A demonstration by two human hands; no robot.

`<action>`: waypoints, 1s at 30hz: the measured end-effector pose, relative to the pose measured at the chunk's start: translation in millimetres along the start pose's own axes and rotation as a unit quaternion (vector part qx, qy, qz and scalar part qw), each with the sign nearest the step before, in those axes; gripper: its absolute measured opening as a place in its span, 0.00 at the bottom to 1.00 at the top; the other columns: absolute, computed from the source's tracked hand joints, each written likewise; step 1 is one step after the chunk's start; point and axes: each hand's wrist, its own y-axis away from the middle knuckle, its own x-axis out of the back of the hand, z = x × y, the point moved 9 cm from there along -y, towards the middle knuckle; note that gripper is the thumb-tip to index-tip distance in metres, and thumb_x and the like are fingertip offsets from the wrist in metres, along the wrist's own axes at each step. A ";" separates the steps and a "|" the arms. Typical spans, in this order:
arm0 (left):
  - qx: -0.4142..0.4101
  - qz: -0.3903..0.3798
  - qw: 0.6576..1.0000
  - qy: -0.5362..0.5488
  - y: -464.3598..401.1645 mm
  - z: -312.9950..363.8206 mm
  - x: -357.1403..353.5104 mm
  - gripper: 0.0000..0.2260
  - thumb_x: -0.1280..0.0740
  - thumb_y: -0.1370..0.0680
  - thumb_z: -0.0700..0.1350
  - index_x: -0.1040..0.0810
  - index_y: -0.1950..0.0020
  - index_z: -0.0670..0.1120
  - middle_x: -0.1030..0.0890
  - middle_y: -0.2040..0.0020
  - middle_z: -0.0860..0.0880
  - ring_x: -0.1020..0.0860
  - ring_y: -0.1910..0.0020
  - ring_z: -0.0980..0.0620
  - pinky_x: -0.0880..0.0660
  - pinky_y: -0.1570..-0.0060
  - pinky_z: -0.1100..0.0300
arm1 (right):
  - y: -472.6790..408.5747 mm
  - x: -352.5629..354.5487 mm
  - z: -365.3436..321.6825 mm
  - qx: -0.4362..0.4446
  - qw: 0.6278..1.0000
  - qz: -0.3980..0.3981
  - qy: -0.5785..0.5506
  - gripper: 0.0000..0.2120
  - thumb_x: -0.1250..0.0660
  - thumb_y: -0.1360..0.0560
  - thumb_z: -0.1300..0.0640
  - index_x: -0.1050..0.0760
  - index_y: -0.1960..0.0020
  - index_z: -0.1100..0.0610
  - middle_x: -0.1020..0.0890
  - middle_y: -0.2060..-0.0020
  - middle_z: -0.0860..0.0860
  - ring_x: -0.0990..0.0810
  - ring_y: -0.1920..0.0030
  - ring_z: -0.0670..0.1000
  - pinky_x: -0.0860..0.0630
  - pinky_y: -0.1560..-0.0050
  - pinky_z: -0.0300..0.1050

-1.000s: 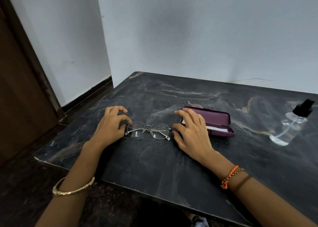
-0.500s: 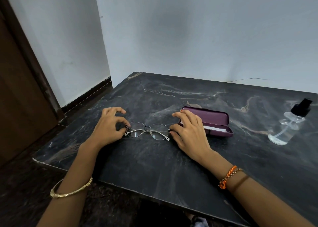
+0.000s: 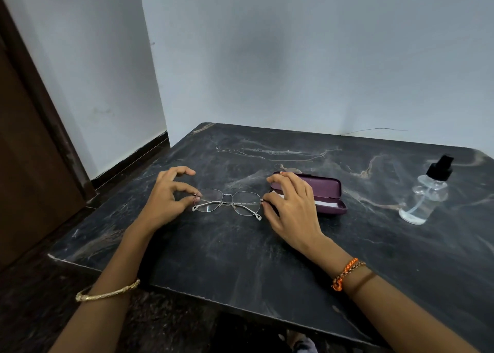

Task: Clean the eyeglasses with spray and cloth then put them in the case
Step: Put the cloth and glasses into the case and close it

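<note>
Thin metal-framed eyeglasses (image 3: 230, 201) sit folded on the dark marble table (image 3: 240, 259). My left hand (image 3: 165, 197) pinches the frame's left end between thumb and forefinger. My right hand (image 3: 290, 208) pinches the right end. Just behind my right hand lies the maroon glasses case (image 3: 324, 192), open, with a white cloth (image 3: 327, 204) showing inside; my hand hides its left end. A clear spray bottle (image 3: 425, 196) with a black nozzle stands at the right side of the table.
The table's near edge runs diagonally below my forearms, with dark floor (image 3: 40, 299) beyond it. A grey wall (image 3: 294, 58) backs the table, and a brown door (image 3: 26, 152) is at the far left.
Both hands stay at the ends of the glasses. The frame looks slightly raised and squarer to me than one second ago. Case and bottle have not moved.
</note>
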 end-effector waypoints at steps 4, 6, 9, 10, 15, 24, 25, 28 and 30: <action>-0.003 0.077 0.994 0.075 -5.2 17.5 8.6 0.10 0.27 0.33 0.34 0.18 0.58 0.48 0.30 0.43 0.52 0.34 0.42 0.51 0.38 0.41 0.57 | -1.8 20.1 17.2 -0.049 0.995 0.061 -0.060 0.02 0.30 0.33 0.58 0.20 0.63 0.57 0.19 0.49 0.55 0.32 0.41 0.53 0.30 0.46 0.50; -0.014 0.102 0.989 0.106 -11.0 30.0 7.5 0.11 0.27 0.34 0.34 0.19 0.57 0.48 0.31 0.44 0.51 0.34 0.42 0.50 0.36 0.41 0.57 | -3.6 31.7 27.8 -0.068 0.991 0.083 -0.080 0.06 0.34 0.31 0.56 0.20 0.62 0.57 0.19 0.49 0.55 0.33 0.42 0.51 0.34 0.46 0.48; -0.033 0.128 0.980 0.150 -21.2 51.2 -0.3 0.10 0.27 0.33 0.34 0.19 0.55 0.44 0.32 0.43 0.51 0.33 0.43 0.51 0.35 0.44 0.67 | -3.7 50.6 47.7 -0.096 0.984 0.117 -0.097 0.09 0.36 0.32 0.55 0.20 0.63 0.58 0.19 0.50 0.55 0.32 0.44 0.51 0.36 0.49 0.47; -0.041 0.131 0.978 0.159 -26.2 59.5 -6.3 0.09 0.27 0.33 0.34 0.19 0.55 0.44 0.32 0.43 0.51 0.33 0.44 0.52 0.35 0.45 0.69 | -2.2 56.0 57.3 -0.109 0.981 0.124 -0.100 0.09 0.36 0.32 0.55 0.19 0.63 0.58 0.19 0.50 0.55 0.32 0.44 0.52 0.37 0.49 0.48; -0.048 0.097 0.975 0.193 -45.3 88.8 -48.9 0.08 0.27 0.33 0.35 0.19 0.56 0.45 0.32 0.48 0.57 0.33 0.45 0.51 0.34 0.44 0.61 | 15.0 63.7 106.6 -0.203 0.965 0.122 -0.116 0.02 0.29 0.33 0.64 0.19 0.64 0.60 0.20 0.50 0.56 0.29 0.45 0.60 0.38 0.46 0.50; 0.008 0.054 0.982 0.182 -60.2 82.7 -103.7 0.04 0.26 0.32 0.38 0.17 0.58 0.39 0.31 0.48 0.54 0.34 0.48 0.52 0.34 0.48 0.66 | 25.2 43.3 154.0 -0.258 0.961 0.028 -0.092 0.02 0.28 0.33 0.64 0.18 0.63 0.59 0.21 0.47 0.55 0.31 0.42 0.59 0.38 0.47 0.49; 0.004 0.046 0.983 0.176 -60.5 84.7 -107.6 0.04 0.26 0.32 0.38 0.17 0.59 0.39 0.31 0.48 0.54 0.34 0.48 0.53 0.35 0.48 0.70 | 27.4 41.8 158.0 -0.262 0.961 0.017 -0.085 0.02 0.28 0.32 0.63 0.17 0.63 0.59 0.21 0.47 0.54 0.31 0.42 0.59 0.38 0.47 0.49; -0.018 0.031 0.987 0.158 -57.8 89.8 -115.6 0.03 0.26 0.32 0.38 0.18 0.60 0.41 0.30 0.49 0.55 0.34 0.48 0.54 0.36 0.52 0.78 | 32.3 38.6 166.6 -0.261 0.964 -0.010 -0.057 0.02 0.29 0.31 0.60 0.17 0.61 0.58 0.22 0.45 0.53 0.32 0.41 0.58 0.41 0.48 0.47; -0.025 0.021 0.988 0.152 -54.7 90.9 -117.6 0.05 0.26 0.33 0.37 0.19 0.62 0.46 0.29 0.48 0.52 0.34 0.46 0.53 0.34 0.49 0.73 | 32.3 36.5 168.6 -0.252 0.967 -0.025 -0.040 0.03 0.29 0.31 0.59 0.17 0.60 0.57 0.22 0.45 0.53 0.32 0.41 0.58 0.42 0.50 0.46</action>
